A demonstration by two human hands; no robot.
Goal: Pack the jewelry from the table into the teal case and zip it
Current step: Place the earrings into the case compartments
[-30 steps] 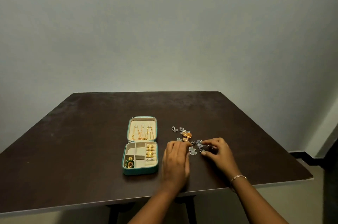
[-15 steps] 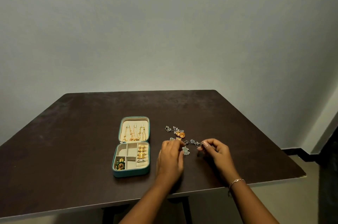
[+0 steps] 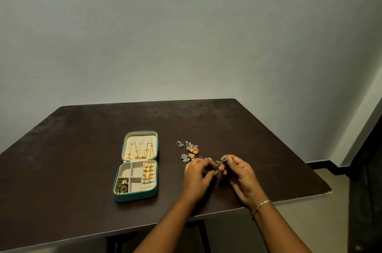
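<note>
Both hands are busy with one small silver earring (image 3: 219, 163), held just above the counter (image 3: 82, 149), to the right of the teal case (image 3: 134, 197). The right hand (image 3: 240, 178) pinches it between thumb and fingertips. The left hand (image 3: 196, 177) has its fingers curled to the same piece and seems to pinch it too, though the piece is small and blurred, so the exact grip is not sure. It may be that the person is untangling it or fixing its back part; I cannot tell which.

The case lies open and flat. Its lid carries gold necklaces (image 3: 140, 149), its ring roll holds gold rings (image 3: 149, 170), and a green and gold pair (image 3: 122, 187) sits in the near left compartment. Some compartments between them look free.

To do this step well, I think the earring should be lifted clear of the loose jewelry (image 3: 189, 148) that lies just behind the hands, so that no hook catches another piece and drags it. One hand should then carry it low over the counter and set it down into one free compartment, not drop it from height. The other hand can steady the case wall. Much jewelry remains outside, so zipping is far off.
</note>
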